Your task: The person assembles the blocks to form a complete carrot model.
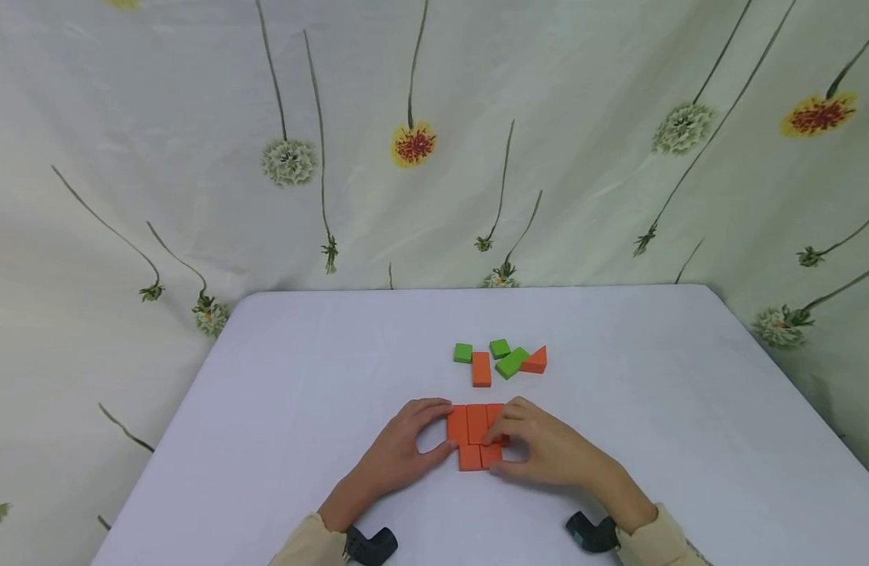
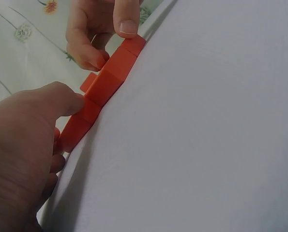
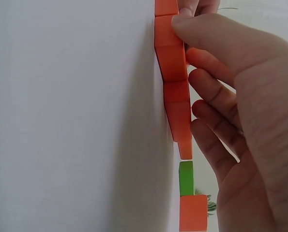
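Note:
Several orange blocks [image 1: 477, 424] lie flat and side by side on the white table, a row of upright-pointing rectangles with two smaller squares [image 1: 469, 457] against their near edge. My left hand [image 1: 406, 448] curves round the left end, thumb at the near side and fingertips at the far side of the leftmost rectangle [image 1: 457, 425]. From the right, my right hand [image 1: 550, 444] bends over the group; its thumb and index finger pinch the right-hand small block [image 3: 170, 48]. The right hand's fingers partly cover the right end of the row.
Behind the group lie a loose orange rectangle [image 1: 481, 369], an orange triangle [image 1: 535, 361] and several green blocks [image 1: 512, 363]. The white table [image 1: 321, 377] reaches back to a flower-patterned cloth [image 1: 583, 157]. Dark wrist devices [image 1: 591, 533] sit near both sleeves.

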`<action>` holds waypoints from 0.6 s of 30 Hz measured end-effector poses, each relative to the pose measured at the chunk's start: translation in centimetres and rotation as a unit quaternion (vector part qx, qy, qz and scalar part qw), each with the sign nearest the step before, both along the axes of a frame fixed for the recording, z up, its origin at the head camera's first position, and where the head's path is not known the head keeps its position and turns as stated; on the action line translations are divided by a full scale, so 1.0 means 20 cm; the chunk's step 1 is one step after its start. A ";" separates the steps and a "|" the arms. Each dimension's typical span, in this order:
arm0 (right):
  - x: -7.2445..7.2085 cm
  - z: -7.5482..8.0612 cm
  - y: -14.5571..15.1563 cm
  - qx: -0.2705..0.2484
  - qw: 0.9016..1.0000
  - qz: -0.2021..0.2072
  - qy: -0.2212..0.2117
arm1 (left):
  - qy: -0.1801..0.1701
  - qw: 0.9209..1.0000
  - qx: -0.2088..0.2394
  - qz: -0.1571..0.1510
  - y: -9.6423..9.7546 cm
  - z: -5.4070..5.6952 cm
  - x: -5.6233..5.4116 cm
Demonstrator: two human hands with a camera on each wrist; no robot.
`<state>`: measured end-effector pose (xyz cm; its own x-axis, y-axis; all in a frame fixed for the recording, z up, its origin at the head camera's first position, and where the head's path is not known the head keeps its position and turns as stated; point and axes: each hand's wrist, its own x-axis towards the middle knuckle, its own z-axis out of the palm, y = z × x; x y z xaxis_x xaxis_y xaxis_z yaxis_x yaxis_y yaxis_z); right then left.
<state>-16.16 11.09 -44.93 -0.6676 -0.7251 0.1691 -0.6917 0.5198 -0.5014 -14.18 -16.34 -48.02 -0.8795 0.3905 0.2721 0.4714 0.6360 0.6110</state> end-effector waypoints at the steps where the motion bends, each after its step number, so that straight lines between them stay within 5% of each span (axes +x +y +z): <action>1: 0.00 0.00 0.00 0.002 1.000 -0.001 0.001 | 0.003 1.000 -0.001 0.000 0.00 0.00 0.00; 18: -0.02 0.03 0.00 -0.015 0.999 -0.022 0.024 | -0.013 1.000 0.002 0.001 0.00 0.01 0.00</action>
